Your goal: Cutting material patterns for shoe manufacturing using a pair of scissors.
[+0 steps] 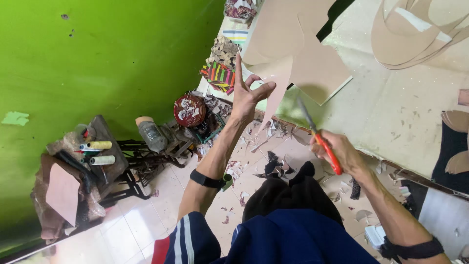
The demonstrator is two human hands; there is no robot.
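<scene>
The person's left hand [248,93] is raised over the edge of the work table [391,112], its thumb and fingers pinched on a hanging flap of a large beige sheet [298,44]. The index finger points straight up along the sheet's edge, and the other fingers curl loosely. The sheet is thin, matte and pale tan, like card or faux leather, with curved cut-outs along its upper edge; it lies mostly flat on the table. The held flap narrows to a long point that droops past the table's rim toward the floor.

The right hand [339,151] is closed around the orange handles of a pair of scissors [317,137]. The grey blades point up and to the left, their tip near the lower edge of the sheet, just beside the drooping flap. Whether the blades touch the sheet cannot be told. The 2 hands are apart, each with a dark band on the forearm.

Offcuts [273,166] litter the tiled floor below. More curved beige strips [415,34] lie on the far part of the table. At left, 2 thread spools [101,152] rest on a cluttered dark stand against a green wall [97,58].
</scene>
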